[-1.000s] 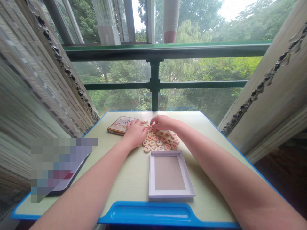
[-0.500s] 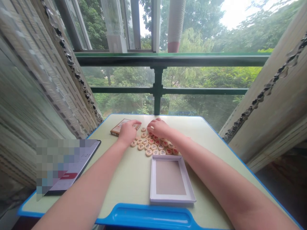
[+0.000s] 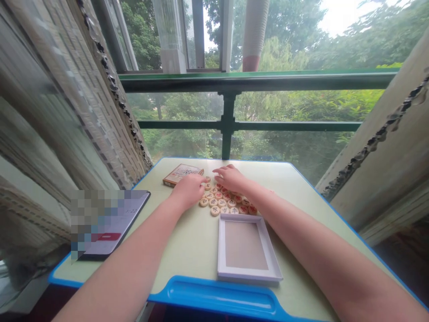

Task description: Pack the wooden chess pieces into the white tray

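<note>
Several round wooden Chinese chess pieces (image 3: 222, 202), marked in red or black, lie flat in a cluster mid-table. My left hand (image 3: 190, 192) rests at the cluster's left edge, fingers pointing right and touching pieces there; its lower fingers are partly hidden. Over the far side of the cluster is my right hand (image 3: 232, 178), with fingers apart and bent a little, covering some pieces. Just beyond my left hand lies a flat printed box lid (image 3: 182, 171). Nearer to me, a shallow white box tray (image 3: 270, 248) touches or almost touches the closest pieces.
A tablet or phone with a lit screen (image 3: 129, 223) lies on the table's left side. The pale table (image 3: 181, 250) has a blue rim with a moulded blue groove (image 3: 221, 293) in front. Curtains (image 3: 110, 112) hang on both sides; a green railing (image 3: 261, 82) stands behind.
My left hand has moved from beside the printed lid down toward me, against the pieces' left edge. My right hand's fingers have spread a little. The whole view has shifted slightly.
</note>
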`<action>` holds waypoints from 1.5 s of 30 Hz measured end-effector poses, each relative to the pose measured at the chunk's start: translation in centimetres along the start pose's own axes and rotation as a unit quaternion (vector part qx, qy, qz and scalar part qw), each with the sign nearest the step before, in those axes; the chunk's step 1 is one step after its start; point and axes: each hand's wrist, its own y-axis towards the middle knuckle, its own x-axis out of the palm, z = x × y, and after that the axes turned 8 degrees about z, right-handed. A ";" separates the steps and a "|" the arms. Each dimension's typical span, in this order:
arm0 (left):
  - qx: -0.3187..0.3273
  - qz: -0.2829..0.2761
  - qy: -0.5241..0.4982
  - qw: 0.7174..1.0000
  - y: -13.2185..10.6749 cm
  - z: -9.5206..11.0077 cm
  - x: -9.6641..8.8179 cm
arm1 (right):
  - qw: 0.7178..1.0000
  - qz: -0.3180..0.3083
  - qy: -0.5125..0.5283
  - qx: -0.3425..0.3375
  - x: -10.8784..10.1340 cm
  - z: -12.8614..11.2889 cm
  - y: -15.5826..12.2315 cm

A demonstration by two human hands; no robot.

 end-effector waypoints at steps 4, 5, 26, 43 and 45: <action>-0.017 -0.016 0.052 0.998 -0.2 0.4 -0.2 | 1.000 -0.011 0.004 -0.020 0.1 0.3 0.0; -0.020 -0.024 0.063 0.998 -0.2 0.5 -0.1 | 1.000 -0.011 0.004 -0.017 0.0 0.4 0.0; -0.012 -0.055 0.076 0.996 0.2 0.5 0.5 | 0.974 0.078 0.188 0.101 0.6 0.7 0.4; -0.053 -0.031 0.043 0.997 0.4 -0.3 0.5 | 0.977 0.087 0.165 0.107 0.1 0.7 0.1; -0.057 -0.028 0.043 0.997 0.3 -0.3 0.5 | 0.976 0.089 0.169 0.106 0.1 0.9 0.1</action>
